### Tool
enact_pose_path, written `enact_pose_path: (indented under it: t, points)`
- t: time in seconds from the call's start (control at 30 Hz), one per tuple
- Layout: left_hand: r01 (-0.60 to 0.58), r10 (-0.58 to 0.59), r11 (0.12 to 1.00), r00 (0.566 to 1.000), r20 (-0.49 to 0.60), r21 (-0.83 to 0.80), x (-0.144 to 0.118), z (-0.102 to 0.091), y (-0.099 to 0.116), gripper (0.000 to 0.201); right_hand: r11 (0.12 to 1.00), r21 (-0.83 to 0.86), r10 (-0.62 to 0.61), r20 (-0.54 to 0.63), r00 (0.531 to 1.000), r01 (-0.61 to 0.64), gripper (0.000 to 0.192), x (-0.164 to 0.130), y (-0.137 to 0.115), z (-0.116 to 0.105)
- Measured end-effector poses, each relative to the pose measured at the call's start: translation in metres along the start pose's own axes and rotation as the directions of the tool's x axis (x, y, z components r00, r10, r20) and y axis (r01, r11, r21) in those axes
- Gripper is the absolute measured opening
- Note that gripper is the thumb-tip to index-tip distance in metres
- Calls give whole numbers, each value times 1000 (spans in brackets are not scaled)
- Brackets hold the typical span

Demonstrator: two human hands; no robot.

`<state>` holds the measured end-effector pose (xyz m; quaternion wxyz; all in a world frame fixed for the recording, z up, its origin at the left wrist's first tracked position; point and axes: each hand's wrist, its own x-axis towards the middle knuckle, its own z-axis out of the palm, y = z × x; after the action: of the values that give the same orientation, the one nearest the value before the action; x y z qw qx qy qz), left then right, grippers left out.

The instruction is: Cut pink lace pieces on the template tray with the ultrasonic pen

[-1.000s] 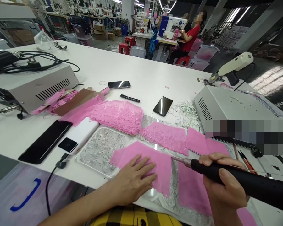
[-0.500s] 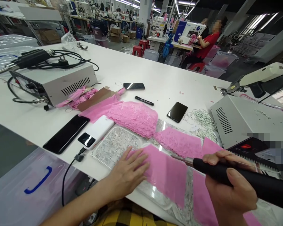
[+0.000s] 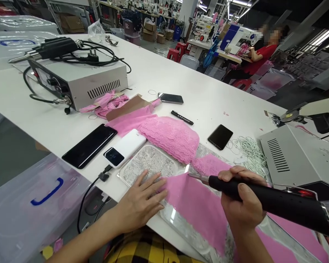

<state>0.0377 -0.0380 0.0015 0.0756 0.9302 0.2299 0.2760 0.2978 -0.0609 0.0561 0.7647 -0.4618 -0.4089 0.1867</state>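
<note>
Cluttered white worktable (image 3: pixel 181 78) in a sewing workshop.

At far left, a grey metal box (image 3: pixel 82 78) with a black tool and coiled cables (image 3: pixel 79 53) on top; just beside it, crumpled pink scraps (image 3: pixel 106 104) and brown card (image 3: pixel 126 106). Near the front edge, a large black phone (image 3: pixel 89 145) beside a white power bank (image 3: pixel 125 148) with a cable plugged in. Farther back, a small phone (image 3: pixel 170 98), a black marker (image 3: pixel 182 117), another dark phone (image 3: pixel 220 136), white elastic loops (image 3: pixel 245 148). At right, a second grey box (image 3: pixel 296 155). In the far background, a person in red (image 3: pixel 259 58) at a sewing machine (image 3: pixel 239 36).
</note>
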Motion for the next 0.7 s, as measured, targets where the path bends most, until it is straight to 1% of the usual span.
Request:
enact_pose_path:
  t: [0.27,0.47,0.7]
  points:
    - [19,-18,999,999,31,-26,1,0,0,29,1000,-12,-4,-1,1000,4,13,2,0,1]
    - [27,-26,999,999,28,-27,0,1,1,28,999,-34,-23,43,999,24,9,4,2,-3]
    - [16,-16,1000,1000,18,-3,-3,-2,1,31,1000,-3,-14,45,999,14,14,2,-2,1]
